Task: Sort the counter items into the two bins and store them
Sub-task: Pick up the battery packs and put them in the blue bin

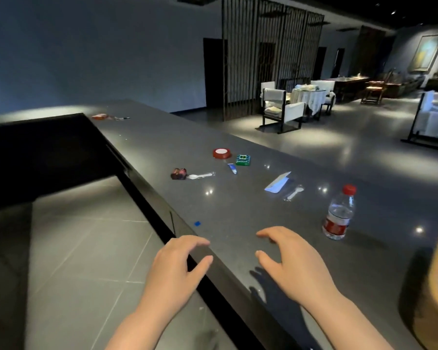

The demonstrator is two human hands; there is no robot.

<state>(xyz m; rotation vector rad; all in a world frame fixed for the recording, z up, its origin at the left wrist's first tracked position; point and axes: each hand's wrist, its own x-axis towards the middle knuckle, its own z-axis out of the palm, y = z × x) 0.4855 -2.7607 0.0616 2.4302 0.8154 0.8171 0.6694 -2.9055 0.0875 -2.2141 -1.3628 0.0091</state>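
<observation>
The counter (238, 215) is dark grey stone, polished smooth and glossy, with ceiling lights mirrored in it. Just right of the empty hands stands a bottle (338, 213) of clear plastic with a red plastic cap and a shiny red label. Further out lie two white plastic spoons (294, 192) in clear glossy wrappers and a glossy red tape roll (222, 153).
</observation>
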